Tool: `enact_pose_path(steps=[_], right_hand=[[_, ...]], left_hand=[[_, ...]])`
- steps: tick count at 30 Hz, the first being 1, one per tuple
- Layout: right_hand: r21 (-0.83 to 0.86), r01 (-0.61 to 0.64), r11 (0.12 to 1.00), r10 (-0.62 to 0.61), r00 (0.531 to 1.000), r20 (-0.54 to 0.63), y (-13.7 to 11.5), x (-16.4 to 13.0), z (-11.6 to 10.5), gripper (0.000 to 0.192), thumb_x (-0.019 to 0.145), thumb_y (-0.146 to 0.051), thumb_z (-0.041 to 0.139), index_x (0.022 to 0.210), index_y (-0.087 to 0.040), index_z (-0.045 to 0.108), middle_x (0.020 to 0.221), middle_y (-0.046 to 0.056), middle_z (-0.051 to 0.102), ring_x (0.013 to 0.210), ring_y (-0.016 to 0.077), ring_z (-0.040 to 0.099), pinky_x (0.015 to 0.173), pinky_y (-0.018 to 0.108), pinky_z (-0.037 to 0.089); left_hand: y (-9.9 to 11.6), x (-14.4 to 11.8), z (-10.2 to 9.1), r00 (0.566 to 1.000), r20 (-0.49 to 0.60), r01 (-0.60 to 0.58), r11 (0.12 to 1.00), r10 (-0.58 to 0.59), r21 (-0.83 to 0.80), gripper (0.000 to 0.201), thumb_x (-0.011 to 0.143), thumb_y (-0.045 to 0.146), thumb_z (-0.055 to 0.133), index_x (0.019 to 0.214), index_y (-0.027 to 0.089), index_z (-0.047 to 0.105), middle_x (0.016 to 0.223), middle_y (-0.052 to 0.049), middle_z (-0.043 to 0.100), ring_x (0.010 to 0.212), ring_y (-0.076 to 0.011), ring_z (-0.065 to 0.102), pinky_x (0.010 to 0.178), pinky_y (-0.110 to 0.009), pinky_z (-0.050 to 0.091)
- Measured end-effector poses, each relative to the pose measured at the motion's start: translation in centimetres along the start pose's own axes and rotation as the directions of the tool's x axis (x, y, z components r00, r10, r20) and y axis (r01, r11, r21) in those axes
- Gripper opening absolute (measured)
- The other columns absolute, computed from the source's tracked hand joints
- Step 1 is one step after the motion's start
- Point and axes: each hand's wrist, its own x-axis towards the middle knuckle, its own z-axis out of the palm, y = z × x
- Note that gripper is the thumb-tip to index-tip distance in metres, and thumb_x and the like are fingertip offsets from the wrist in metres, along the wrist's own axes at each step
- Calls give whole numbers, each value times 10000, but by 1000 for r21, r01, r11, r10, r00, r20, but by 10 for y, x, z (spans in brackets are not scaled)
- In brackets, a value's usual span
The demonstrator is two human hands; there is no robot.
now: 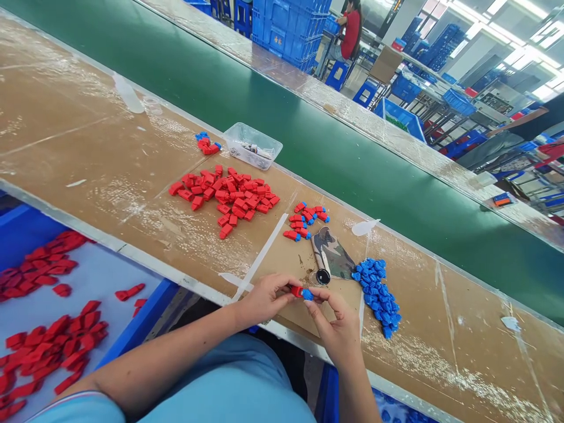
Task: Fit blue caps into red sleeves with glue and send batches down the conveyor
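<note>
Between finger and thumb, my left hand grips a small red plastic part. My right hand pinches a small blue plastic part, which meets the red part's right end; whether they are locked together cannot be seen. Just beyond my fingers stand a small round dish of dark stuff and a folded camouflage cloth. Several joined red-and-blue pieces lie past the cloth. Loose red parts form a heap at the left, and loose blue parts are piled at the right.
A clear plastic tub with small items stands by the green conveyor belt. Blue crates with red parts are at my left. A white bottle lies far left. Across the belt, a person in red sits near stacked blue crates.
</note>
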Motion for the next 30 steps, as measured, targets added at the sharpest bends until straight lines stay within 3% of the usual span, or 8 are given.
enact_pose_path(steps=[8,12,23,30], right_hand=[[-26,43,999,-42,998,43,3,0,1,157,894,-309,588,983,-254,704,883,36,731,807,187,682,705,304,556],[-10,101,995,-100,990,103,5,1,-2,146,893,-267,591,980,-259,708,925,41,737,846,190,689,722,308,564],[75,156,985,-170,950,260,11,0,-8,168,917,-253,559,1001,-265,704,853,37,699,811,176,654,699,292,551],[145,67,987,-87,987,137,17,-9,-1,145,884,-257,606,983,-270,712,884,33,730,826,180,683,717,298,565]], left_hand=[[1,-1,1,1000,4,-6,1000,6,13,181,829,138,575,998,160,638,961,-61,706,880,-170,655,800,-290,539],[4,-2,0,999,25,-29,994,26,108,115,855,157,568,942,176,641,901,-42,702,839,-167,636,776,-275,507],[3,-6,-2,964,202,-212,960,174,182,109,897,131,494,902,171,596,874,-53,663,827,-166,597,774,-256,462],[8,-2,-4,974,191,-153,975,122,161,93,903,177,511,929,162,599,853,-50,648,776,-163,575,712,-247,444]])
